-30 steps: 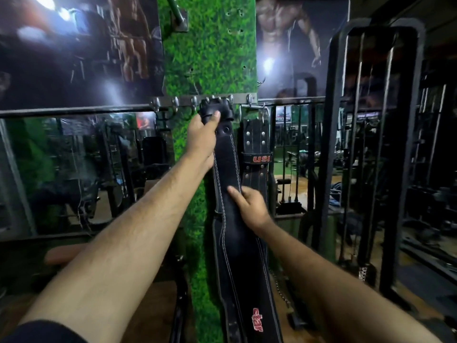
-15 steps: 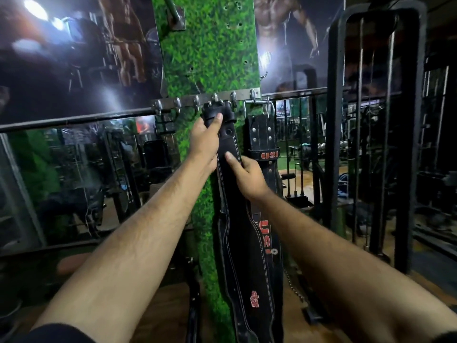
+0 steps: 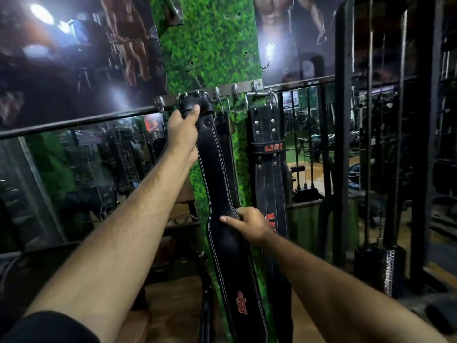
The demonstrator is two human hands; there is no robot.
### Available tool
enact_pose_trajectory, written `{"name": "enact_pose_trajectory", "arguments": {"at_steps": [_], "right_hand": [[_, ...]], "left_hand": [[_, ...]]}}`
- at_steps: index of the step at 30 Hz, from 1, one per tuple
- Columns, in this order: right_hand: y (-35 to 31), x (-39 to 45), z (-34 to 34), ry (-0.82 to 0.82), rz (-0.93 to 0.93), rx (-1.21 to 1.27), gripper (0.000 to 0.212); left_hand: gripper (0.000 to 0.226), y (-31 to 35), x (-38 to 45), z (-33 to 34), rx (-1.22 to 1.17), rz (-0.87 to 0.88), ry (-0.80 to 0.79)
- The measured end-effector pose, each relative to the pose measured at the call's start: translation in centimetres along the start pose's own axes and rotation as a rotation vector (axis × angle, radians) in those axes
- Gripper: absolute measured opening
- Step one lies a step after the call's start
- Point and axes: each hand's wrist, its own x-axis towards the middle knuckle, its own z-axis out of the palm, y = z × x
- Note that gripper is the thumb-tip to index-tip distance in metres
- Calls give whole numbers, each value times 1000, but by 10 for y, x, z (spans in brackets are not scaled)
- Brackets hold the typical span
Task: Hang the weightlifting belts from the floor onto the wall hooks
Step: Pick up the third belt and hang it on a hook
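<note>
Against a green turf wall panel point(image 3: 210, 45) at frame centre, the left hand point(image 3: 183, 129) grips a black belt point(image 3: 222, 194) top whose buckle hides the hook, the right hand point(image 3: 249, 224) pinching its middle.

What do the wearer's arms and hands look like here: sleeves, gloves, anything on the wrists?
Both forearms are bare from the hands back toward the elbows. The left hand and the right hand wear no gloves, and no watch, band or ring shows on either. A dark sleeve cuff shows on the left arm at the bottom edge. No sleeve is visible on the right arm.
</note>
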Motion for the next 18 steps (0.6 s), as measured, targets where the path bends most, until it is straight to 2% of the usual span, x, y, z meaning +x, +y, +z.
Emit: {"name": "enact_pose_trajectory", "arguments": {"at_steps": [2, 4, 6, 8, 14, 17, 18], "right_hand": [[-7, -5, -10, -134, 22, -94, 63], [-31, -5, -14, -147, 11, 69, 55], [-67, 7, -17, -25, -75, 287, 51], [-103, 27, -23, 101, -194, 365, 50], [-145, 67, -46, 315, -324, 284, 41], [-157, 76, -54, 438, -354, 390, 26], [-161, 80, -59, 466, -362, 424, 22]], "left_hand": [[5, -3, 0, -10, 9, -10, 19], [7, -6, -5, -18, -4, -36, 16], [10, -14, -10, -20, -14, -47, -7], [8, -19, -14, -18, -21, -65, -43], [22, -22, -21, -4, 35, -57, -50], [38, -62, -49, -2, 170, -64, -102], [35, -71, -62, -1, 214, -54, -114]]}}
